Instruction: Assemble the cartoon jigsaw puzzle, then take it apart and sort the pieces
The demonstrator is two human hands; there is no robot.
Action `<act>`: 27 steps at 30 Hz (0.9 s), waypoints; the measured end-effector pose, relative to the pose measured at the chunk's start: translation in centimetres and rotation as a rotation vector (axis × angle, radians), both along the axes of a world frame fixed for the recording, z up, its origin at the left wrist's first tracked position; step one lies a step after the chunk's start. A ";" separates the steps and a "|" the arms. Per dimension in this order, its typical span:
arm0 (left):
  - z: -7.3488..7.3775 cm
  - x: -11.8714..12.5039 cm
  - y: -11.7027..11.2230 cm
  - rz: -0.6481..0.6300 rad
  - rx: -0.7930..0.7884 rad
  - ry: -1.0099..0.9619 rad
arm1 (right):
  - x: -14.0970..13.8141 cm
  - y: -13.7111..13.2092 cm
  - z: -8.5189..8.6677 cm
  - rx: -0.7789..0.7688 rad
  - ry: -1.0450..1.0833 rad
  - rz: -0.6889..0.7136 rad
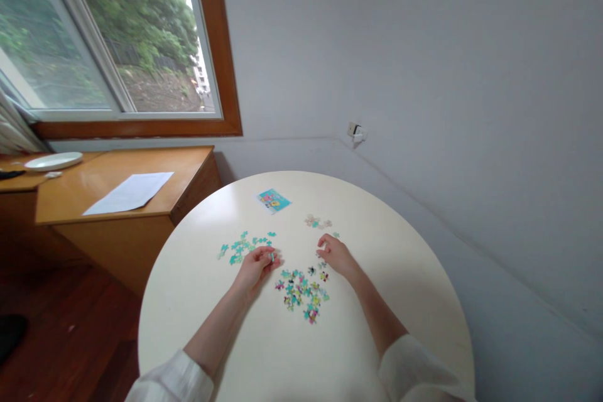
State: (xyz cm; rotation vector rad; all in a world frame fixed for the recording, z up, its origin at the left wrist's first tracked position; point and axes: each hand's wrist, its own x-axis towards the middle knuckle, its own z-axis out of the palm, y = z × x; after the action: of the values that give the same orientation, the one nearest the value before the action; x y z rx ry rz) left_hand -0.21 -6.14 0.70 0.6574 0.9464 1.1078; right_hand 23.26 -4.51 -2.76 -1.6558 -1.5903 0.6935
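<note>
My left hand point(257, 264) rests on a round cream table point(202, 301) and pinches a small teal puzzle piece point(272, 256) between its fingertips. Just left of it lies a group of teal puzzle pieces point(242, 246). My right hand point(333, 254) has its fingers curled, fingertips on a piece I cannot make out. Between and below both hands sits a pile of multicoloured pieces point(303, 292). A few pale pink pieces point(318, 222) lie beyond my right hand. A small reference picture card point(274, 200) lies at the table's far side.
A wooden desk point(94, 213) stands to the left under a window point(108, 38), carrying a white sheet of paper point(129, 193) and a white plate point(53, 161). Grey walls meet in the corner behind the table, with a wall socket point(357, 132). Red-brown wooden floor at lower left.
</note>
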 end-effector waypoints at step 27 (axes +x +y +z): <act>-0.5 0.2 0.2 0.052 0.020 -0.020 | -4.4 -4.1 1.8 0.080 -0.366 0.489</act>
State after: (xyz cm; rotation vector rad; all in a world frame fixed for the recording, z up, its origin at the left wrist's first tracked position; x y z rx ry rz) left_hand -0.05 -5.91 0.16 0.6399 0.9410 1.1685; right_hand 18.81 -8.61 -0.96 -1.3969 -2.2970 0.5716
